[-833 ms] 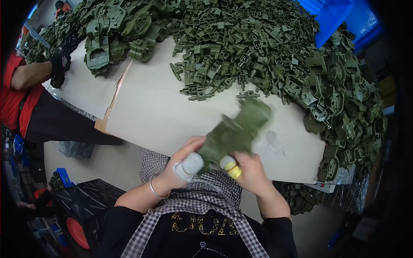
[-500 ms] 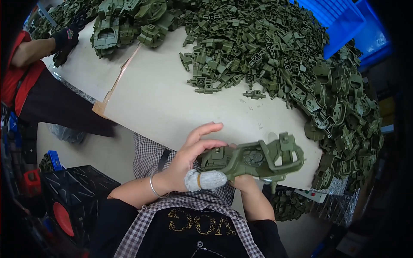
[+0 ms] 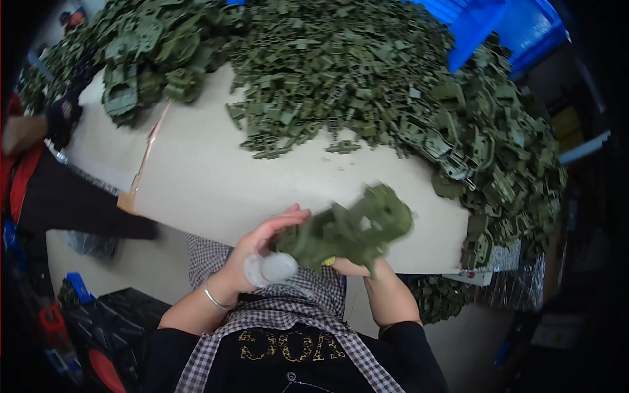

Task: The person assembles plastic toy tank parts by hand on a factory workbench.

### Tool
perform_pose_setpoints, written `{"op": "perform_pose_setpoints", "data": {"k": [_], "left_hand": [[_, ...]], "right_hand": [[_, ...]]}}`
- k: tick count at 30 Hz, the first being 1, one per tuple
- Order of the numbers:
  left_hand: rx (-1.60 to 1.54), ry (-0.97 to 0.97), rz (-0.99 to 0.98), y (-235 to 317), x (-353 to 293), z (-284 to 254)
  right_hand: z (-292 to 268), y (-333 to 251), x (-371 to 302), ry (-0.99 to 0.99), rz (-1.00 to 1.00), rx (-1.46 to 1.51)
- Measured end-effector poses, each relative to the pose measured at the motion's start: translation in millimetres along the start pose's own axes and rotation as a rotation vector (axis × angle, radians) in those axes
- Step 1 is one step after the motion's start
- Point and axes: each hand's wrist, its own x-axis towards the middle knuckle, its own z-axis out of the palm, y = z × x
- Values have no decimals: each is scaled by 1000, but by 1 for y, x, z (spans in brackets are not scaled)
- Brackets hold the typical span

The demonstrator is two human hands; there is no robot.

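I hold a green plastic vehicle body part (image 3: 314, 232) over the table's front edge, its right end tilted up; motion blurs it. My left hand (image 3: 252, 252) grips its left end, fingers along the far side and the thumb, in a white cover (image 3: 278, 267), on the near side. From below, my right hand (image 3: 350, 267) supports the middle of the part, its fingers mostly hidden behind it; a small yellow patch shows there. Beyond the part, a large heap of small green plastic pieces (image 3: 314, 78) covers the back of the table (image 3: 216, 177).
Larger green body parts (image 3: 504, 157) are piled at the right, more (image 3: 124, 92) at the back left. Blue crates (image 3: 517, 39) stand at the back right. At the left, a co-worker's dark-gloved hand (image 3: 62, 121) is near the table edge. A black crate (image 3: 121, 327) stands low left.
The part has swung so its right end points up and away, and both hands turned with it. The whole view has shifted, moving the table and heaps leftward in the picture.
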Motion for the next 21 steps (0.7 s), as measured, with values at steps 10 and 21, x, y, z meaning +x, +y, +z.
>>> {"op": "perform_pose_setpoints", "data": {"k": [10, 21], "left_hand": [[-445, 35, -253, -13, 8, -27], [-694, 253, -115, 0, 14, -31]], "right_hand": [[-88, -22, -13, 465, -142, -845], [-156, -78, -29, 322, -10, -1517]]}}
